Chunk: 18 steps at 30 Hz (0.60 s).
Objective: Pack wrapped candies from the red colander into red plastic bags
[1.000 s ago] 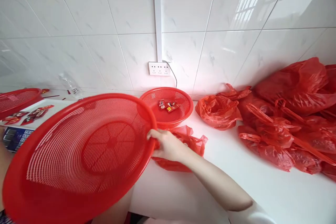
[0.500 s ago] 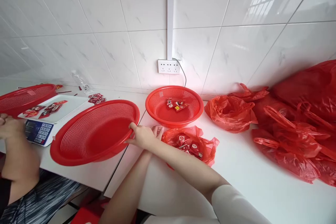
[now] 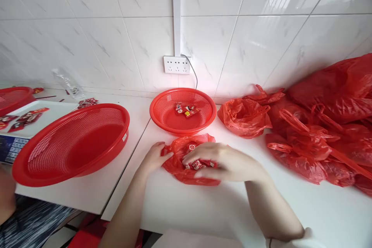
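In front of me lies a red plastic bag point(image 3: 177, 168), its mouth spread wide, with small red-wrapped packets point(image 3: 195, 164) inside. My left hand point(image 3: 154, 159) grips the bag's left rim between thumb and fingers. Over the bag's mouth, my right hand point(image 3: 225, 161) reaches in from the right, fingers curved and apart from the thumb, close above the packets. It is slightly blurred, and I see nothing held in it. Just behind the bag, a round red basket point(image 3: 157, 118) contains a few similar packets point(image 3: 186, 110).
A large red basket point(image 3: 119, 143) stands to the left, beside a scale point(image 3: 14, 147) with packets on its white tray point(image 3: 55, 110). Another person's arm point(image 3: 6, 192) is at the left edge. More red bags point(image 3: 314, 135) crowd the right, and an outlet strip point(image 3: 176, 65) is on the wall.
My right hand has let go of the large basket's rim and moved right, over the bag. My left hand now shows at the bag's left rim. The view has shifted right.
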### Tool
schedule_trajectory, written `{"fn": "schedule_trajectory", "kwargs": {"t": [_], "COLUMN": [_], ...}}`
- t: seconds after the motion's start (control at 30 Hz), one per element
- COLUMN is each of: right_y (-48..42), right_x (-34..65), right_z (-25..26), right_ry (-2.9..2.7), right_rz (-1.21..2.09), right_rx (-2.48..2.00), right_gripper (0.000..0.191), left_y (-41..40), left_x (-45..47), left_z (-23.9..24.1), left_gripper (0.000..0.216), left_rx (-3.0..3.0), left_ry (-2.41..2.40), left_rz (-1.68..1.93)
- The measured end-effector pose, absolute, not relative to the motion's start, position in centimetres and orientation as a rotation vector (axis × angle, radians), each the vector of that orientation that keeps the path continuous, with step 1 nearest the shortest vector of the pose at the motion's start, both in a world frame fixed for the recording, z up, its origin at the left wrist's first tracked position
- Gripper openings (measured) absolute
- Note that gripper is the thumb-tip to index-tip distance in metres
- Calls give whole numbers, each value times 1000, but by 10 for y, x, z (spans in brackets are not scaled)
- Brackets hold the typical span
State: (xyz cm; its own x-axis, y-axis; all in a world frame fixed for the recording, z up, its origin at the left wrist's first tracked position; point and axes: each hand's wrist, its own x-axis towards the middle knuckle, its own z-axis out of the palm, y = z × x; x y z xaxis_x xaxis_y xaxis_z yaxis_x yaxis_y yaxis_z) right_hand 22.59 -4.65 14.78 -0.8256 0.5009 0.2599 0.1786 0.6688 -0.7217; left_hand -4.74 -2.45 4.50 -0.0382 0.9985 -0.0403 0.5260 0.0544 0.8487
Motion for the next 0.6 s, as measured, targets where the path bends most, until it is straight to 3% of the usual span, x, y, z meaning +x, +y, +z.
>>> {"fn": "schedule_trajectory", "kwargs": {"t": [0.13, 0.27, 0.33, 0.47, 0.6], "right_y": [-35, -24, -20, -16, -17], "right_x": [292, 297, 290, 291, 312], "right_z": [118, 56, 33, 32, 72], "right_ry": [-2179, -2205, -2273, -2252, -1859], "right_rz": [610, 363, 404, 523, 732], "right_rx": [-1289, -1814, -1892, -1832, -1445], "right_gripper": [32, 56, 55, 17, 23], "left_y": [-34, -48, -51, -50, -50], "left_x": [-41, -44, -40, -35, -44], "left_z": [31, 50, 57, 68, 91], "left_gripper": [33, 34, 33, 32, 22], "left_rx": [1562, 1441, 1418, 1317, 1231], "left_ry": [1634, 1520, 1501, 1417, 1300], "left_rz": [693, 741, 791, 988, 1323]}}
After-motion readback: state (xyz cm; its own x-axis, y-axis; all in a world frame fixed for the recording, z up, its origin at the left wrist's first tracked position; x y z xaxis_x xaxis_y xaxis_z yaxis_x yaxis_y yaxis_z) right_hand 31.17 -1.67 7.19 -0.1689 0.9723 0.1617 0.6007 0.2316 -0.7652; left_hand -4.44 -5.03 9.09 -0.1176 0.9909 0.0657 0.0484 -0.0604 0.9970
